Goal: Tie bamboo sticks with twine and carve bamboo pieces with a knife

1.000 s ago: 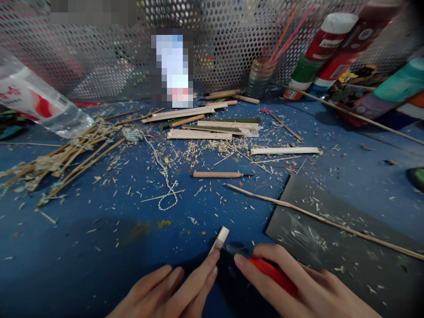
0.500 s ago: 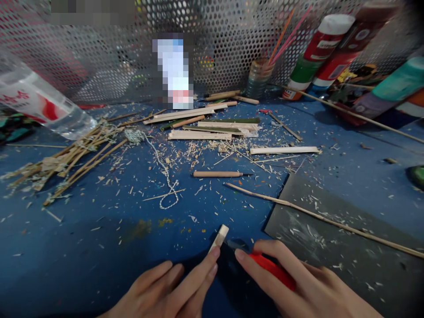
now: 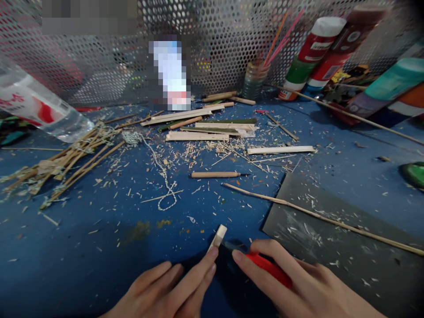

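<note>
A small pale wooden piece is pinched between the fingers of my left hand, with its squared end sticking out upward. My right hand grips a red-handled knife. Its dark blade points left, close to the wooden piece; whether they touch is hard to tell. Beyond my hands, a wooden-handled tool with a thin dark tip lies flat on the blue table. A long thin stick crosses a dark grey mat at the right.
Split wood strips and shavings lie mid-table. Tied twigs, white cord and a plastic bottle are at the left. A jar and paint bottles stand before the perforated metal screen.
The view has shifted slightly, so the table items appear a little further left. Both hands keep their holds, and the knife blade appears slightly closer to the wooden piece.
</note>
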{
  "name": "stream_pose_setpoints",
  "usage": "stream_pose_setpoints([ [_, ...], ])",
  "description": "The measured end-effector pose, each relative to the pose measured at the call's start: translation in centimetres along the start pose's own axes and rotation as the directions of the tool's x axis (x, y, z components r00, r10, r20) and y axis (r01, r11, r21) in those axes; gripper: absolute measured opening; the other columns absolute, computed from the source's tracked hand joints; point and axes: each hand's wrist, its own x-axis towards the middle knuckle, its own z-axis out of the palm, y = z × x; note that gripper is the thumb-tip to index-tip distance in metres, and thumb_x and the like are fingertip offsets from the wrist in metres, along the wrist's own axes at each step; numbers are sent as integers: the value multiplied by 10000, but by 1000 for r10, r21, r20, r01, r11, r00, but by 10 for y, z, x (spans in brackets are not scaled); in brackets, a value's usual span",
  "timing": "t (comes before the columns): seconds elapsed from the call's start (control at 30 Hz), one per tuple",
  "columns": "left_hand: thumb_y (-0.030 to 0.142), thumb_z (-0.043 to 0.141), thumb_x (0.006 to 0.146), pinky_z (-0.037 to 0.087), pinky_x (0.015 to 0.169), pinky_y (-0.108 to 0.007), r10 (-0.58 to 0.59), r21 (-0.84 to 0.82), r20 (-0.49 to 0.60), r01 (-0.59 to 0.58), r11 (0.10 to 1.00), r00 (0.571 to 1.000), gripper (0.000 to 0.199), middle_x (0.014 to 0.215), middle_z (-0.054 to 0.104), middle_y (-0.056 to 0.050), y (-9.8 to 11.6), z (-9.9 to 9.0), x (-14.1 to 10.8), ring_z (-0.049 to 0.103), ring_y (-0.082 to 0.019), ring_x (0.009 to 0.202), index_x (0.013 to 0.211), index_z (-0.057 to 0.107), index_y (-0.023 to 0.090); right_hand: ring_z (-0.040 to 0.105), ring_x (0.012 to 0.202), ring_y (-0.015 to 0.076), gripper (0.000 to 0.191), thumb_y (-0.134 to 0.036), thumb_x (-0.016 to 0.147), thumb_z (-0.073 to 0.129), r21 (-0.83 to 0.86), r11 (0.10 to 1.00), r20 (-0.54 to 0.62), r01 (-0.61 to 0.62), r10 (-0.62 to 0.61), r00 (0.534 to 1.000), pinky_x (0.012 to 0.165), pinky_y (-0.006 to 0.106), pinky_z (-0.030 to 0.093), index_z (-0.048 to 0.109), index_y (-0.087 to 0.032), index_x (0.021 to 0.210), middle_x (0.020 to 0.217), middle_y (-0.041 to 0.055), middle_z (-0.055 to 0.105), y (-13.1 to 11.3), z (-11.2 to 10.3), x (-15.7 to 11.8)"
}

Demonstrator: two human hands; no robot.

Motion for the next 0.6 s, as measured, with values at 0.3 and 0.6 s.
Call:
stream_pose_setpoints([
  [0.3, 279, 291, 1081, 477, 786, -227, 12, -17, 33, -12, 1000, 999, 430, 1363, 645, 160, 2, -3, 5, 681, -33, 827, 1182, 703, 350, 697, 593, 128, 460, -185, 950, 321, 93, 995, 35, -23, 20, 999, 429, 167, 541, 505, -175, 1371, 908, 44, 694, 1, 1, 1],
  [0.6, 284, 265, 1074, 505, 747, -188, 55, 43, 5, -55, 998, 998, 466, 1365, 633, 185, -2, -2, 7, 676, -10, 829, 1185, 706, 387, 672, 565, 133, 489, -134, 907, 320, 139, 990, 31, -34, 30, 999, 420, 172, 533, 506, -169, 1358, 904, 61, 674, 3, -1, 4],
])
